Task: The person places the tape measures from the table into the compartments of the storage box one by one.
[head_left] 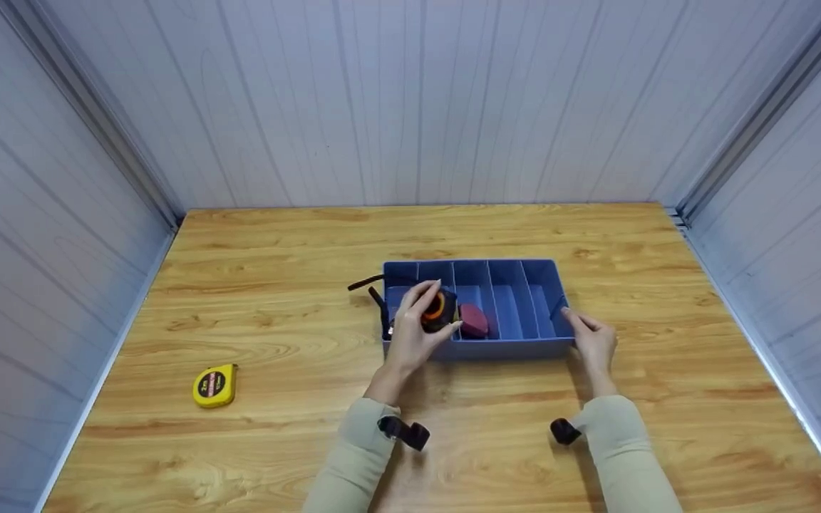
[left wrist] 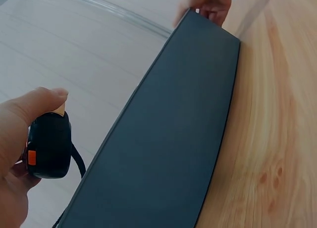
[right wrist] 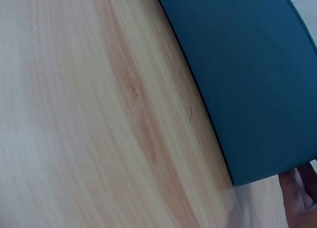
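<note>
My left hand [head_left: 412,335] grips a black tape measure [head_left: 440,311] with an orange ring, over the left part of a blue divided box [head_left: 478,349]. In the left wrist view the thumb lies along the top of the black tape measure [left wrist: 52,146], above the box's rim. My right hand [head_left: 594,343] holds the box's right end near the front corner, thumb at the rim. A dark red, rounded block [head_left: 474,320] sits in the middle compartment. From the leftmost compartment black straps [head_left: 366,282] stick out over the edge; the rest of that item is mostly hidden by my left hand.
A yellow tape measure [head_left: 214,385] lies on the wooden table [head_left: 275,456], left of the box. Pale panel walls [head_left: 410,107] enclose the table at the back and both sides. Small black cameras sit at both wrists.
</note>
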Motion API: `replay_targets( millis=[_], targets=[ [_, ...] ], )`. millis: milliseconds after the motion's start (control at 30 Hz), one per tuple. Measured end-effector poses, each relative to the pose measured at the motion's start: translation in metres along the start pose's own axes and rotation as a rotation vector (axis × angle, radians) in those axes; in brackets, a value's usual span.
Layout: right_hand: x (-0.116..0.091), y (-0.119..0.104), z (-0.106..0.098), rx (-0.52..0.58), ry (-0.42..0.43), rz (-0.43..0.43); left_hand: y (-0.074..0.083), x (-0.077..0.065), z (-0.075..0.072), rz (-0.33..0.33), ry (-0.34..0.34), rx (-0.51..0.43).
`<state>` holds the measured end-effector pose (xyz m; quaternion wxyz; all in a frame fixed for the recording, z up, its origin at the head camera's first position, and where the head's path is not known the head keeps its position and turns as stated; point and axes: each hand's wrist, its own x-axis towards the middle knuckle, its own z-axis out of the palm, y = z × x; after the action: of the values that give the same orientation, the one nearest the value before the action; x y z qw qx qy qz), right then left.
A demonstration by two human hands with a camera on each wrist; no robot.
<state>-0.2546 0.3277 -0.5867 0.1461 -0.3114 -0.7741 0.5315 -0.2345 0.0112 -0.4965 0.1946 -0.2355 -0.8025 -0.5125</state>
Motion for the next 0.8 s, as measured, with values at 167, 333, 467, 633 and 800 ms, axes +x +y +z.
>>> replay_targets(
  millis=[167, 333, 467, 633, 800],
  targets=[
    [0.002, 0.006, 0.003, -0.007, 0.032, -0.007, 0.0, 0.005, 0.008, 0.008, 0.002, -0.001],
    [0.002, 0.01, 0.005, -0.025, 0.025, -0.007, 0.0, 0.008, 0.016, 0.015, -0.006, -0.007],
    [0.001, 0.011, 0.004, -0.008, 0.017, 0.006, 0.001, 0.01, 0.021, 0.023, -0.005, -0.019],
    [0.004, 0.012, 0.004, 0.013, 0.018, -0.006, 0.003, 0.014, 0.028, 0.025, -0.024, 0.006],
    [0.005, 0.011, 0.004, 0.01, 0.034, -0.02, 0.006, 0.021, 0.036, 0.046, -0.04, 0.03]
  ],
)
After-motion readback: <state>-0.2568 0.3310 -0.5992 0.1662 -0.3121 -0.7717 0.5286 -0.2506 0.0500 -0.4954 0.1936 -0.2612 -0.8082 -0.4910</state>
